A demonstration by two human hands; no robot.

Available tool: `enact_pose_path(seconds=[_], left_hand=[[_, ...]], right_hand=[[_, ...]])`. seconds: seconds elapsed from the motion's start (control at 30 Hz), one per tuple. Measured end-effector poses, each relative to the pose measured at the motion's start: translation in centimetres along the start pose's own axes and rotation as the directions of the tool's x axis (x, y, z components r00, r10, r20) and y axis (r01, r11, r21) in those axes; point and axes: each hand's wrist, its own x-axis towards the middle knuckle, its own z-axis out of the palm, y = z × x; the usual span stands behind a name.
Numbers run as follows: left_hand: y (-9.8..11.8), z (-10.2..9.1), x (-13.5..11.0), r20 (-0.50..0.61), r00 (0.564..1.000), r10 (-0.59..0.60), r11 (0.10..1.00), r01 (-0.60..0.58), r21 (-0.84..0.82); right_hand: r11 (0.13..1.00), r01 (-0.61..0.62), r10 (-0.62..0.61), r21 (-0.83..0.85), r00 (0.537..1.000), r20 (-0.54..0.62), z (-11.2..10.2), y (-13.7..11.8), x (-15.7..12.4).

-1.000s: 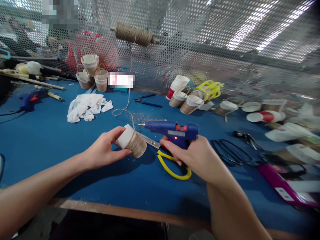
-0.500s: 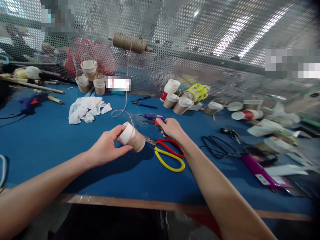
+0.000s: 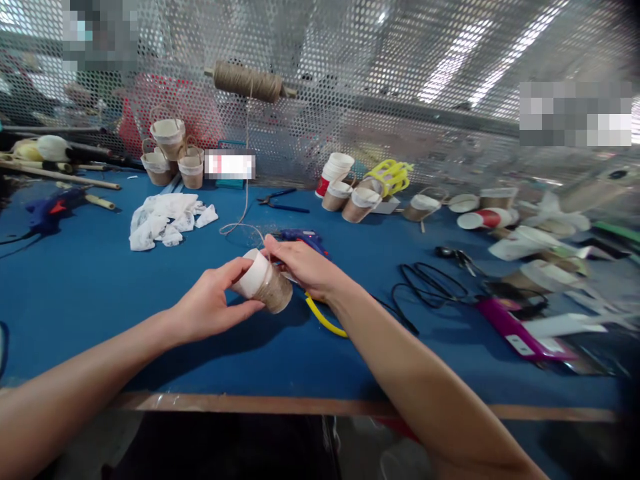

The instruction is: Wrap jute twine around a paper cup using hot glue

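My left hand (image 3: 210,307) grips a paper cup (image 3: 263,283) lying on its side, white near the rim and wound with brown twine toward its base. My right hand (image 3: 303,267) rests against the cup's upper right side, fingers pinched at the twine strand (image 3: 243,223) that runs up to a twine spool (image 3: 249,81) hung on the mesh wall. A blue glue gun (image 3: 300,236) lies on the blue table just behind my right hand. Yellow-handled scissors (image 3: 325,320) lie under my right wrist, mostly hidden.
White gauze (image 3: 167,217) lies at back left near three twine-wrapped cups (image 3: 170,150). More cups (image 3: 350,193) and blue pliers (image 3: 280,200) sit by the mesh. Black cables (image 3: 430,287), a magenta box (image 3: 520,327) and clutter fill the right. A second glue gun (image 3: 47,208) lies far left.
My right hand set the blue glue gun down behind the cup, then came back and took hold of the twine at the cup. The left hand kept holding the cup.
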Motion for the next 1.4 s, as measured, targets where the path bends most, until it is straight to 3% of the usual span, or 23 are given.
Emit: enact_pose_path(seconds=[0.1,0.23,0.37,0.53,0.87,1.4], left_hand=[[0.2,0.0,0.0,0.024,1.0,-0.011,1.0,0.012,-0.028],[0.1,-0.1,0.0,0.038,0.998,-0.048,0.994,0.051,-0.096],[0.0,0.0,0.1,0.052,0.995,-0.089,0.967,0.099,-0.234],[0.1,0.1,0.3,0.095,0.985,-0.145,0.923,0.17,-0.346],[0.2,0.1,0.3,0.117,0.984,-0.138,0.926,0.17,-0.338],[0.5,0.0,-0.2,0.072,0.994,-0.078,0.917,0.1,-0.387]], right_hand=[[0.977,0.054,-0.038,0.205,0.996,-0.08,0.2,0.0,-0.2],[0.961,0.143,-0.098,0.237,0.977,-0.19,-0.4,-0.6,-1.1],[0.945,0.27,-0.206,0.185,0.93,-0.304,-0.7,-1.0,-2.3],[0.948,0.302,-0.249,0.099,0.898,-0.363,-0.8,-0.9,-3.1],[0.936,0.35,-0.333,-0.039,0.845,-0.418,-0.7,-1.1,-4.1],[0.977,0.197,-0.212,-0.078,0.902,-0.376,-0.9,0.2,-2.9]])
